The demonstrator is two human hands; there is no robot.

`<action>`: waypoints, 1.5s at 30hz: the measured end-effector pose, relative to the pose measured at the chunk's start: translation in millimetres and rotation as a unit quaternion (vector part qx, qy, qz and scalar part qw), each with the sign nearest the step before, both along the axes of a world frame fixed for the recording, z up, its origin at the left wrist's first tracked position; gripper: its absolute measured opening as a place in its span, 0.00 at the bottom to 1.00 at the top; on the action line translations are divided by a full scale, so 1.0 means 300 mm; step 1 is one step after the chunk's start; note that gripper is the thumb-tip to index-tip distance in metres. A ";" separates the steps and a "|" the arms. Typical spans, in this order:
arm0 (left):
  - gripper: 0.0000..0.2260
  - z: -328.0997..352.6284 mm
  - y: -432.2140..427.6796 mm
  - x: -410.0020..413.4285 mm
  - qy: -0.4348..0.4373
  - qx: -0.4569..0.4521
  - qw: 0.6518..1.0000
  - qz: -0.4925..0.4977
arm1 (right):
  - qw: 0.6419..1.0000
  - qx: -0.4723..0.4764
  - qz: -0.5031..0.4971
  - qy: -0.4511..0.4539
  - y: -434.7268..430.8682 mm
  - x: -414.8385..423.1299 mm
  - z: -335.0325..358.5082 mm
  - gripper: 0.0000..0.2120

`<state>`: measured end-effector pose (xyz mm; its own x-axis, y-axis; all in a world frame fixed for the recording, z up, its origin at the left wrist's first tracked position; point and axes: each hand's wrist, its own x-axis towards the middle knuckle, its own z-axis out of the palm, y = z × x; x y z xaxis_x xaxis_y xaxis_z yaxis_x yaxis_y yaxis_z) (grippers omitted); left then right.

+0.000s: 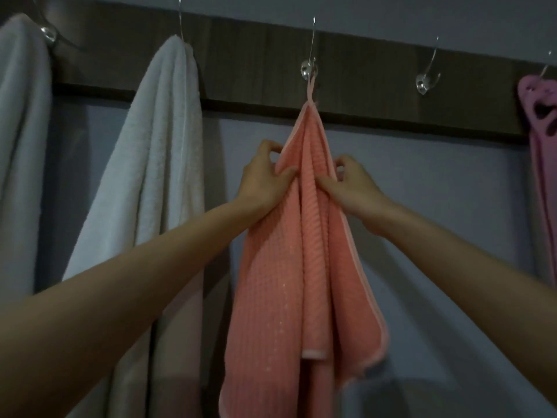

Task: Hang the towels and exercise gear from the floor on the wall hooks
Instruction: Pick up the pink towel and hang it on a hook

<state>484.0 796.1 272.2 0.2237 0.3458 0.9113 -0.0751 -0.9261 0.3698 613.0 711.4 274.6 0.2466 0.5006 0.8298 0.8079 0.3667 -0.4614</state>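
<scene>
Towel, salmon-pink (301, 251), hangs by a thin corner loop (310, 89) from the middle hook (308, 69) on the dark rail (256, 64). Left hand (265, 179) pinches the left fold below the apex. Right hand (352, 188) pinches the hemmed right edge, about level with it. Cloth looks soft, ribbed and light, and drapes in limp folds. Likely all the weight rides on that narrow loop, so tug gently. Best hold: the hemmed edges, easing them outward. White towel (156, 164) hangs one hook left.
</scene>
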 end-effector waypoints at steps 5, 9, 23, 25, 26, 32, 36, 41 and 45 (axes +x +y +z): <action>0.13 -0.123 -0.024 -0.024 -0.028 -0.053 0.998 -0.025 | 0.995 0.074 0.051 0.048 -0.039 0.045 -0.143 0.13; 0.15 -0.233 -0.052 -0.013 -0.037 -0.074 0.996 -0.027 | 0.995 0.098 0.016 -0.013 -0.059 0.040 -0.261 0.17; 0.28 -0.660 -0.288 -0.036 0.127 -0.107 0.986 0.019 | 0.990 -0.077 -0.009 -0.114 -0.346 0.039 -0.604 0.19; 0.28 -0.734 -0.350 -0.071 0.142 -0.150 0.978 0.036 | 0.989 -0.101 -0.008 -0.108 -0.443 0.047 -0.667 0.20; 0.28 -0.776 -0.388 -0.089 0.153 -0.167 0.973 0.037 | 0.989 -0.106 -0.008 -0.103 -0.491 0.052 -0.701 0.20; 0.24 -0.984 -0.690 -0.182 0.251 -0.197 0.944 0.084 | 0.986 -0.159 0.024 -0.035 -0.785 0.020 -0.893 0.20; 0.22 -1.069 -0.866 -0.225 0.293 -0.175 0.935 0.099 | 0.984 -0.177 0.033 0.001 -0.927 -0.008 -1.011 0.19; 0.22 -1.189 -1.014 -0.260 0.351 -0.062 0.922 0.152 | 0.974 -0.212 0.051 0.063 -1.096 -0.050 -1.172 0.16; 0.23 -1.328 -1.089 -0.268 0.390 -0.015 0.906 0.164 | 0.968 -0.234 0.030 0.084 -1.213 -0.080 -1.335 0.15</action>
